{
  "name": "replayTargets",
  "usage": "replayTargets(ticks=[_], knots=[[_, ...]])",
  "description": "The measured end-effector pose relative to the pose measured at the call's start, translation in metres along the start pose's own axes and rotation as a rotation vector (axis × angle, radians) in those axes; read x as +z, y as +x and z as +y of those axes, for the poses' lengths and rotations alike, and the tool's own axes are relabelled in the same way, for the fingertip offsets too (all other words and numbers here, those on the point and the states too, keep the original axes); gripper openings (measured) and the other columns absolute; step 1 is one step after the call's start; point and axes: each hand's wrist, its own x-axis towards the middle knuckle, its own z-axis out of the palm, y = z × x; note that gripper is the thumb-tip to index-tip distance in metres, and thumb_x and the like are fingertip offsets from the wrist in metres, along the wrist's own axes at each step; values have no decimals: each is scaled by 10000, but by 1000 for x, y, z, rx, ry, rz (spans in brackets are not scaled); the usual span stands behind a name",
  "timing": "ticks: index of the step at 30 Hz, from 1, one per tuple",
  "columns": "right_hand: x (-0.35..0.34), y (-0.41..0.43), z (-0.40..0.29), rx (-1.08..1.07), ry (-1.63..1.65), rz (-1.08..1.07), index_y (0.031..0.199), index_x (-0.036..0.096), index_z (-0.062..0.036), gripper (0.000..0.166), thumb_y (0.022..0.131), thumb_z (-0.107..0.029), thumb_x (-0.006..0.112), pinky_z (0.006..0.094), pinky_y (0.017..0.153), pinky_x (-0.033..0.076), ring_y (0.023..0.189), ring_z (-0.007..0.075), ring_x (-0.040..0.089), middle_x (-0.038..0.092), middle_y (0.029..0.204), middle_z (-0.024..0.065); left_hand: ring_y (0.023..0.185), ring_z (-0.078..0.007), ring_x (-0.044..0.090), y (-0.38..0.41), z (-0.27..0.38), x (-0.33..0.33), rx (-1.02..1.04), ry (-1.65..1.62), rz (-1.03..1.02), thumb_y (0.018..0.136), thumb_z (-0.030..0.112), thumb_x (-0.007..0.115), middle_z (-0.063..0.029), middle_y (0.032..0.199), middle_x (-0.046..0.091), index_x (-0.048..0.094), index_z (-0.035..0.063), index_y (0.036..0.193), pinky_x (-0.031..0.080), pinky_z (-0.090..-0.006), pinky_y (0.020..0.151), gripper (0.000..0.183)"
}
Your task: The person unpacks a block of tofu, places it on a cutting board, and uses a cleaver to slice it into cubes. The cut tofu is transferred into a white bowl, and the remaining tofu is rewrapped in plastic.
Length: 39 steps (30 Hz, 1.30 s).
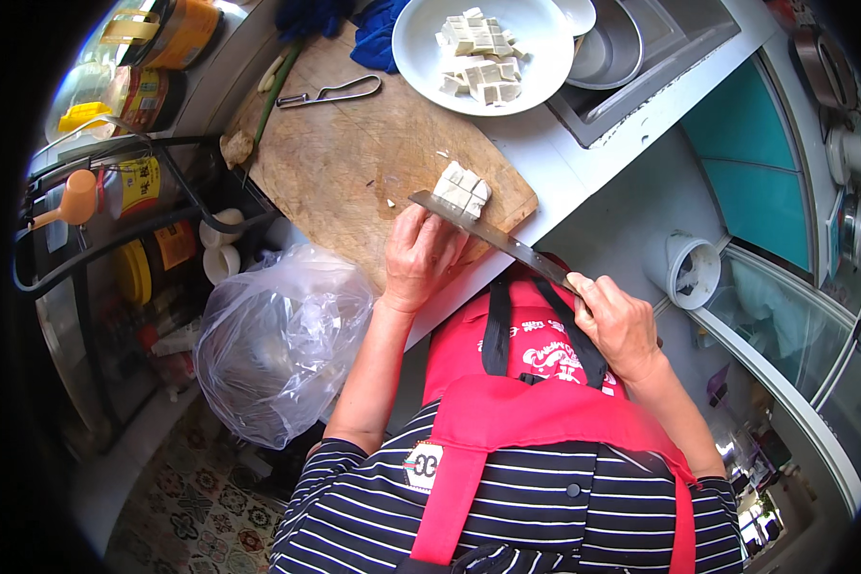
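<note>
My right hand (pixel 613 323) grips the handle end of a long-bladed kitchen knife (pixel 506 240). Its blade runs up and left across the near corner of a worn wooden cutting board (pixel 344 151). Against the far side of the blade sits a small block of white tofu (pixel 463 188), scored into cubes. My left hand (pixel 423 247) is at the blade's near side, fingers bent close to the steel; the fingertips are partly hidden. Beyond the board's right side, a white plate (pixel 416 54) holds several piles of cut tofu cubes (pixel 481 57).
A metal peeler (pixel 330 92), a green onion (pixel 276 100) and a ginger piece (pixel 237 148) lie on the board. A clear plastic bag (pixel 287 344) hangs left of my left forearm. Jars (pixel 140 107) and a black rack (pixel 179 172) line the left. Behind the plate is a metal bowl (pixel 610 57).
</note>
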Motion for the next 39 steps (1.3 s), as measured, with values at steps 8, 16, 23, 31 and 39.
replayTargets(ticks=[8,16,23,31,39], knots=[[51,10,9,-12,42,72,1127,582,-117,334,799,-104,641,387,539,535,629,279,630,549,766,82,992,-356,589,-2,2,-3,0,3,-20,708,70,738,-178,1081,579,613,-3,1022,500,-408,827,346],[34,-5,3,-19,146,120,1150,593,-110,421,740,-68,680,367,568,528,653,262,627,553,784,73,981,-335,595,-16,2,-5,-52,-20,17,695,46,749,-155,1111,581,606,24,1075,507,-395,820,406],[21,-21,-8,-27,34,18,1135,608,-113,396,747,-90,683,350,571,538,641,236,630,539,768,65,1004,-339,582,-33,-2,-9,-44,9,10,688,42,755,-150,1090,573,603,17,1049,499,-402,836,392],[21,-21,-12,-23,-12,18,1129,615,-116,380,754,-95,674,339,560,533,627,224,621,530,760,60,1028,-352,573,-37,-7,-7,-48,13,-17,688,46,751,-158,1109,570,599,0,1046,485,-413,861,392],[15,-17,-12,-18,-10,15,1112,611,-114,353,764,-98,668,342,559,534,630,228,626,532,755,61,1020,-358,574,-32,-7,-6,-40,5,-22,666,44,755,-158,1106,574,603,-2,1051,487,-410,857,417]])
